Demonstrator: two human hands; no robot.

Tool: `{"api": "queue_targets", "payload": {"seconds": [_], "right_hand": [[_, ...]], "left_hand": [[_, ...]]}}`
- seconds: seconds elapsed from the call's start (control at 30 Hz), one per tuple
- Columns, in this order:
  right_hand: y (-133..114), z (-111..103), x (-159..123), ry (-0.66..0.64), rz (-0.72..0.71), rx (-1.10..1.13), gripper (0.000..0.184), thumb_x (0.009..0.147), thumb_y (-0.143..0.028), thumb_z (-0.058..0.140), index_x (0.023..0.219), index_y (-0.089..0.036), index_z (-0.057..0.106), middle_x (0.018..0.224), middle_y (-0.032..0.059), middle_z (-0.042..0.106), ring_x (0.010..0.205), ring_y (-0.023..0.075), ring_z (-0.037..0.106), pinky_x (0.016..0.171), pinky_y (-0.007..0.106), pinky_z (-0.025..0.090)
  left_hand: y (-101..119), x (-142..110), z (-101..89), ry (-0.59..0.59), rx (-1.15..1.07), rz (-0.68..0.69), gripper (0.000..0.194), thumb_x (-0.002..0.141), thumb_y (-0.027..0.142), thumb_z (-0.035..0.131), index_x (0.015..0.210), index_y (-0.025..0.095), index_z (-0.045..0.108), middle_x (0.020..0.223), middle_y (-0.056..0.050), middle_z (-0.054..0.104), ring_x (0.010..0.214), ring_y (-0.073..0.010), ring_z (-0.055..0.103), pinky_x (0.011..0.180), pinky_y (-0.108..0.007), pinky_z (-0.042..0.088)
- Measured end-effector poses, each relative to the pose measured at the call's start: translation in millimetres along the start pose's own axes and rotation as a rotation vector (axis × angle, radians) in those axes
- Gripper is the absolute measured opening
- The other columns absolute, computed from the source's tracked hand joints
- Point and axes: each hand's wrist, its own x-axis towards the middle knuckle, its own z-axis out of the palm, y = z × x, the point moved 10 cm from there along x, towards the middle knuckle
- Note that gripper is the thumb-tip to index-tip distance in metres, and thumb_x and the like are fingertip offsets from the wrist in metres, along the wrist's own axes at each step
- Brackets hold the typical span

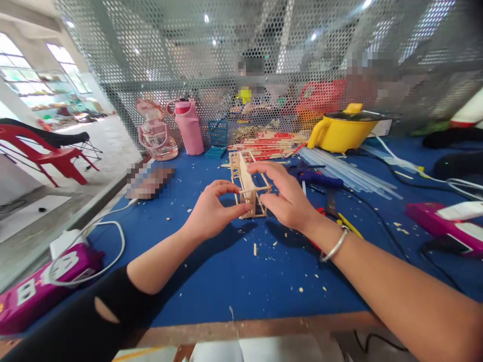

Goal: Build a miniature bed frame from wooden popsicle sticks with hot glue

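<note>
A small framework of thin wooden sticks (pixel 245 182), with a flat light wooden piece inside it, stands on the blue tabletop (pixel 241 281). My left hand (pixel 213 208) comes from the left, with its thumb and fingertips closed on the near left side of the framework. From the right, my right hand (pixel 289 198) has its thumb and curled fingers around the near right and upper part. Some of its fingertips are hidden behind the wood. A dark blue glue gun (pixel 320 178) lies to the right, beside red-handled pliers (pixel 320 213) partly under my right wrist.
Wooden sticks with red marks (pixel 264 145) lie behind the framework. Clear glue sticks (pixel 350 173) and a yellow electric pot (pixel 345 131) are at the right. Pink bottles (pixel 190 128) stand back left. Purple power strips (pixel 77 269) and cords flank the table. Perforated metal (pixel 196 60) rises behind.
</note>
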Motion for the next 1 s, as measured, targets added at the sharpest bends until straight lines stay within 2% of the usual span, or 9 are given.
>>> {"api": "queue_targets", "payload": {"seconds": [0.2, 0.33, 0.6, 0.8, 0.93, 1.0], "right_hand": [[5.9, 9.5, 0.2, -0.03, 0.018, 0.047, 0.047, 0.065, -0.009, 0.042, 0.109, -0.022, 0.055, 0.117, 0.0071, 0.06, 0.116, 0.0223, 0.051, 0.103, 0.043, 0.037], [7.8, 8.6, -1.1, -0.019, 0.033, 0.052, 0.044, 0.067, -0.011, 0.044, 0.108, -0.019, 0.055, 0.117, 0.0089, 0.06, 0.116, 0.0226, 0.051, 0.103, 0.043, 0.037], [8.9, 7.0, -1.1, -0.006, 0.055, 0.015, 0.037, 0.074, -0.017, 0.049, 0.11, -0.024, 0.055, 0.117, 0.007, 0.061, 0.116, 0.0239, 0.052, 0.103, 0.047, 0.036], [10.8, 7.5, -1.6, -0.017, 0.053, 0.028, 0.044, 0.069, -0.012, 0.046, 0.111, -0.023, 0.054, 0.119, 0.0067, 0.06, 0.116, 0.0235, 0.051, 0.103, 0.046, 0.036], [13.1, 10.8, -3.0, -0.03, 0.064, 0.037, 0.047, 0.068, -0.011, 0.044, 0.112, -0.024, 0.054, 0.119, 0.0064, 0.06, 0.116, 0.0239, 0.052, 0.102, 0.047, 0.037], [12.1, 4.1, -0.5, -0.012, 0.062, 0.053, 0.047, 0.07, -0.011, 0.046, 0.114, -0.024, 0.053, 0.121, 0.0062, 0.058, 0.118, 0.0235, 0.05, 0.104, 0.046, 0.036]], "left_hand": [[4.1, 0.0, 5.5, 0.005, -0.023, -0.016, 0.019, 0.071, 0.033, 0.072, 0.083, 0.018, 0.069, 0.105, -0.007, 0.064, 0.101, -0.0212, 0.059, 0.096, -0.04, 0.041], [5.2, -0.2, 5.8, 0.023, -0.042, 0.001, 0.018, 0.074, 0.034, 0.07, 0.081, 0.018, 0.07, 0.103, -0.007, 0.065, 0.098, -0.0204, 0.06, 0.095, -0.039, 0.042], [6.9, 0.2, 5.4, 0.041, -0.041, 0.03, 0.017, 0.077, 0.036, 0.068, 0.077, 0.019, 0.071, 0.104, -0.008, 0.067, 0.101, -0.0212, 0.061, 0.097, -0.042, 0.042], [7.7, -1.4, 8.3, 0.01, 0.002, 0.043, 0.028, 0.072, 0.033, 0.072, 0.096, 0.02, 0.071, 0.111, -0.008, 0.066, 0.107, -0.023, 0.059, 0.1, -0.043, 0.042], [8.5, -2.7, 10.7, -0.019, 0.01, 0.049, 0.025, 0.073, 0.033, 0.07, 0.094, 0.02, 0.072, 0.11, -0.009, 0.066, 0.105, -0.023, 0.06, 0.099, -0.043, 0.042], [7.4, -2.5, 8.3, -0.065, 0.013, 0.053, 0.041, 0.071, 0.032, 0.071, 0.11, 0.02, 0.066, 0.12, -0.011, 0.062, 0.114, -0.0249, 0.056, 0.103, -0.045, 0.039]]}}
